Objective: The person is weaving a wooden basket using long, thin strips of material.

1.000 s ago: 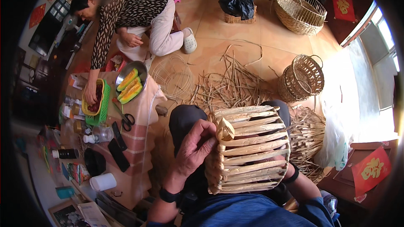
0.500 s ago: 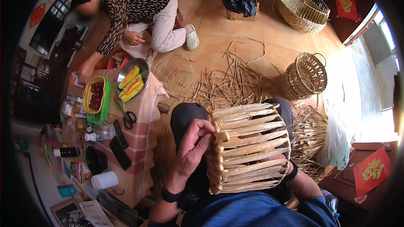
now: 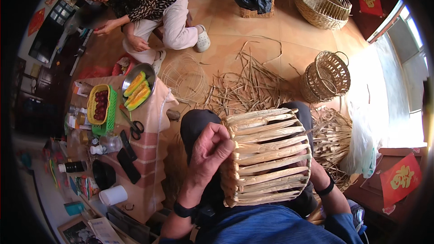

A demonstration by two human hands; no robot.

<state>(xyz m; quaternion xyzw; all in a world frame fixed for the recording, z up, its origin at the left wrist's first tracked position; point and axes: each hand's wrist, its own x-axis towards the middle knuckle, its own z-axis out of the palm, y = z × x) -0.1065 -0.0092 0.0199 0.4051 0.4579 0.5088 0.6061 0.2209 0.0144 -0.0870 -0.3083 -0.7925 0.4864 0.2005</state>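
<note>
An unfinished basket (image 3: 271, 156) of pale flat plant strips lies sideways across my knees. Its long strips run left to right with gaps between them, and a thick braided edge (image 3: 233, 171) is on the left. My left hand (image 3: 208, 153) is closed there, thumb and forefinger pinched at the braid where a strip (image 3: 242, 148) crosses it. From the right, my right hand (image 3: 316, 174) reaches inside the basket. Bits of it show through the gaps, but the strips hide most of its fingers.
Loose dry strips (image 3: 246, 86), a wire frame (image 3: 185, 79) and a handled basket (image 3: 325, 77) lie ahead on the floor. At left, a cloth-covered table (image 3: 149, 153) bears scissors (image 3: 136, 129), fruit and bottles. Another person (image 3: 149, 13) sits at the far left.
A small strip loop beside my left fingertips has flattened against the braid. The other person's hand has lifted from the table toward the face, and their head has come up.
</note>
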